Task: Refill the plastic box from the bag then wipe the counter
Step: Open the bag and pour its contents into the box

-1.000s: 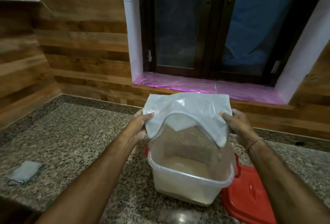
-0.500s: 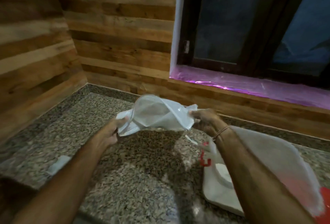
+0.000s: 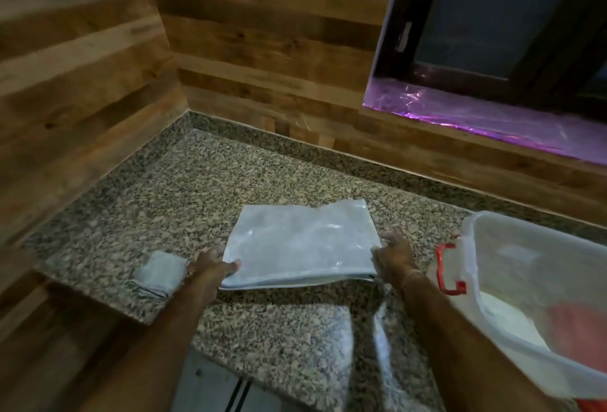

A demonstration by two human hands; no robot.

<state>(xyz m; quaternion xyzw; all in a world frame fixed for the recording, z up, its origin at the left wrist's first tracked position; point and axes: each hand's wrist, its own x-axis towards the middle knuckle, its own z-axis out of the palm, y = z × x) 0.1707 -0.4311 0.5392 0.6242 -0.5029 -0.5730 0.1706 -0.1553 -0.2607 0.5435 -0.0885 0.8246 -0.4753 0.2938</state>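
On the granite bench in this wood-panelled corner, the bag I was tipping over the box a second ago now lies flat just left of it, so the refill looks done and the cloth is next. My left hand pinches the bag's near corner; my right hand, at its other edge, is too blurred to judge. The box is cut off, hiding its fill.
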